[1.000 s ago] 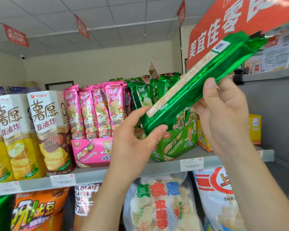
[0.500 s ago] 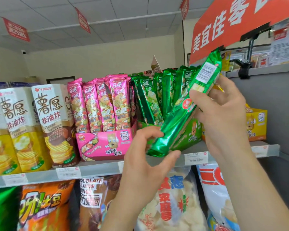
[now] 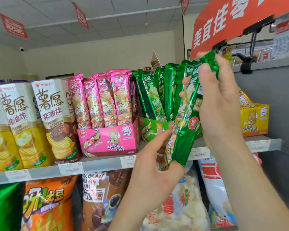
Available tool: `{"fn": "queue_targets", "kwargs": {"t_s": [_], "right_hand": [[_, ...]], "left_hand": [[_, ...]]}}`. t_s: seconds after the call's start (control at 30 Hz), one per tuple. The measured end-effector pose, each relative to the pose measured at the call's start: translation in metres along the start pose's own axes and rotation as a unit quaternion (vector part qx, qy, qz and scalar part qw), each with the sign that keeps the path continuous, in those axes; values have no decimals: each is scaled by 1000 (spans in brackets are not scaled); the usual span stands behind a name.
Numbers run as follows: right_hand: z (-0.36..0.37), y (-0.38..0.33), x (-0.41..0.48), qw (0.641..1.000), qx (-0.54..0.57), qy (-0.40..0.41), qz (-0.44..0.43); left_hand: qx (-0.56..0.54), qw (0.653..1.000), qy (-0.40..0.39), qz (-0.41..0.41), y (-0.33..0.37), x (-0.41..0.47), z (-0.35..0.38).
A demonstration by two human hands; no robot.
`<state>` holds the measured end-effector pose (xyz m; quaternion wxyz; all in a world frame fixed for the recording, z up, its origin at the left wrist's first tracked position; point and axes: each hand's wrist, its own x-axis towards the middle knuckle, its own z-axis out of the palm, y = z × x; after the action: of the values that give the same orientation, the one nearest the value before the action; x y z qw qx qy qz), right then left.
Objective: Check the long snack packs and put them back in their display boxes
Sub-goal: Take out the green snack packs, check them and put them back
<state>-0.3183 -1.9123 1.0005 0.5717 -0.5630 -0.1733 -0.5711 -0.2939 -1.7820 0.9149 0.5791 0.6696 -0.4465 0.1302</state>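
Note:
A long green snack pack (image 3: 187,124) stands nearly upright in front of the shelf, its printed front facing me. My left hand (image 3: 153,165) pinches its bottom end. My right hand (image 3: 218,104) grips its upper part, thumb across the top. Behind it the green display box (image 3: 153,129) holds several more green packs (image 3: 150,95), some leaning. To the left, the pink display box (image 3: 107,140) holds several pink long packs (image 3: 105,100) standing upright.
Tall chip cartons (image 3: 55,119) fill the shelf's left part. A yellow display box (image 3: 255,120) sits at the right by a grey panel. The shelf edge (image 3: 103,162) carries price tags. Large snack bags (image 3: 50,205) hang below. A red sign (image 3: 223,22) overhangs.
The green pack came down from a raised slant to nearly upright and turned, so its front now faces me. Both hands kept hold and moved closer to the green box.

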Motion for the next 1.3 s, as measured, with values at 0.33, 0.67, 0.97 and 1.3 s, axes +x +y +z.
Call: {"fn": "queue_targets", "kwargs": {"t_s": [0.33, 0.67, 0.97, 1.3], "right_hand": [[10, 8, -29, 999, -10, -41, -8], [8, 7, -49, 984, -6, -170, 48], [-2, 23, -88, 974, -120, -185, 55], [-3, 19, -104, 974, -49, -139, 174]], "left_hand": [[-27, 997, 70, -1, 7, 14, 0], [-56, 993, 102, 11, 21, 38, -2], [-87, 968, 221, 84, 34, 49, -9], [-285, 949, 120, -60, 32, 60, -11]]}}
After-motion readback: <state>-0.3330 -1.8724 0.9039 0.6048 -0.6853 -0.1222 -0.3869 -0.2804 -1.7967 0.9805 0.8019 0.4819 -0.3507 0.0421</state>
